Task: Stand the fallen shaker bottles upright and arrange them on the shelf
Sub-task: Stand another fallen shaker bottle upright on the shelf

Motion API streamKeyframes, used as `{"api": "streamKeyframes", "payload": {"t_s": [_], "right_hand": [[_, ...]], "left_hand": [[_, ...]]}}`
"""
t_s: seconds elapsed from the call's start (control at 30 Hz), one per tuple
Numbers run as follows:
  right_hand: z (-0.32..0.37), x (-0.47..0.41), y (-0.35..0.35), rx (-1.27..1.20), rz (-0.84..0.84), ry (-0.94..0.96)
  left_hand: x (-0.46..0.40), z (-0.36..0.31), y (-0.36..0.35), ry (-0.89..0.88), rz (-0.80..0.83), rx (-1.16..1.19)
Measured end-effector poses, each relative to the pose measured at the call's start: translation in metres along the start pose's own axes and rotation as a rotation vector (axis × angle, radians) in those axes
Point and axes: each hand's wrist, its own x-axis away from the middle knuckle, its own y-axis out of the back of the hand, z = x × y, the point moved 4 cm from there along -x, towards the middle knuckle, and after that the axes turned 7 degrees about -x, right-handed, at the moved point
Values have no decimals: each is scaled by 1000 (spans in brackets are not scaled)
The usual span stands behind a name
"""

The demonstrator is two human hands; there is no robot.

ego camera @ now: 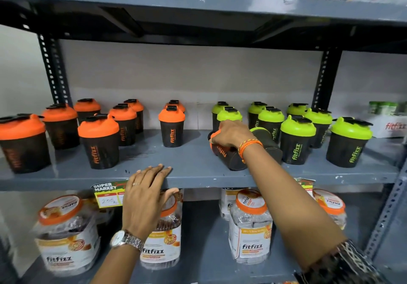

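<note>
shaker bottles with black bodies and orange lids point(99, 141) stand upright in a loose cluster on the left part of the grey metal shelf point(189, 173), with fitfizz lettering down their sides. near the middle, two more orange-lidded ones point(172, 126) stand one behind the other, apart from the cluster. the left hand point(146, 195), with a ring and a silver wristwatch point(126, 239), lies flat with fingers spread on the front lip of the shelf and holds nothing. beneath it a yellow price tag point(109, 195) hangs from the edge, and on the lower level stand clear plastic jars with orange lids point(66, 233). right of centre, a fallen black shaker with an orange lid point(229, 155) lies on its side on the shelf, lid pointing left; the right hand point(231, 135), with orange thread bands at the wrist, is closed over its lid end. just beside it on the right lies a fallen black shaker with a green lid point(267, 139), partly hidden by the wrist. behind and to the right stand upright green-lidded shakers point(297, 139). at the far right edge sits a white fitfizz carton point(389, 126).
</note>
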Motion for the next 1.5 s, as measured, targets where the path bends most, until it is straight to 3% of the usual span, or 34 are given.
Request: {"api": "streamKeyframes", "payload": {"t_s": [0.13,0.3,0.6,0.7,0.9,1.5], "right_hand": [[-1,-4,4,-125,6,-5],[4,-2,8,-587,-86,23],[56,8,-21,-1196,-159,255],[66,13,-35,-1181,-222,339],[79,22,-60,-1184,-138,444],[63,22,-64,-1196,-66,478]], "left_hand": [[0,2,-3,-16,-34,0],[0,0,-3,-10,-53,2],[0,-1,-2,18,-36,51],[0,-1,-3,14,-40,50],[0,0,-4,2,-43,11],[0,-3,-3,16,-59,12]]}}
